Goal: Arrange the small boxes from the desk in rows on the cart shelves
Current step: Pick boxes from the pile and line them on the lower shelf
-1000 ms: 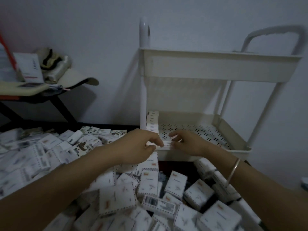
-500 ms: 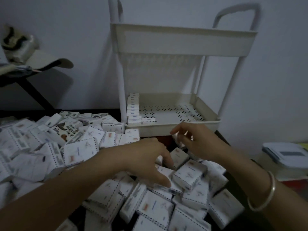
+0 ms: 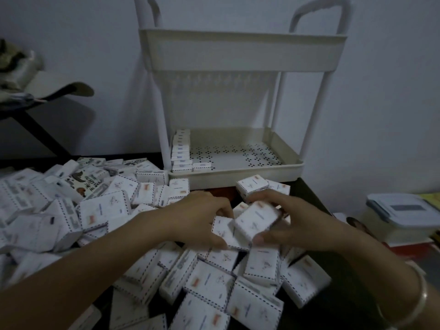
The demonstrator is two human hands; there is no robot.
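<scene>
At frame centre, left hand (image 3: 200,220) and right hand (image 3: 302,225) each grip a small box (image 3: 256,220) over the table heap (image 3: 209,282); cart shelf (image 3: 238,181) above holds one row (image 3: 181,151). Overlapping, the boxes could slip from curled fingers (image 3: 269,198).

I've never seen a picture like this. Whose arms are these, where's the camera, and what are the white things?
No machine here: these are a person's two bare arms. The camera sits on their head, looking down, so you see what they see. A pile of small white boxes covers the dark desk. The right hand grips one tilted box; the left hand grips another box beside it. Behind stands a white cart, with a row of boxes along the left side of its lower shelf.
</scene>
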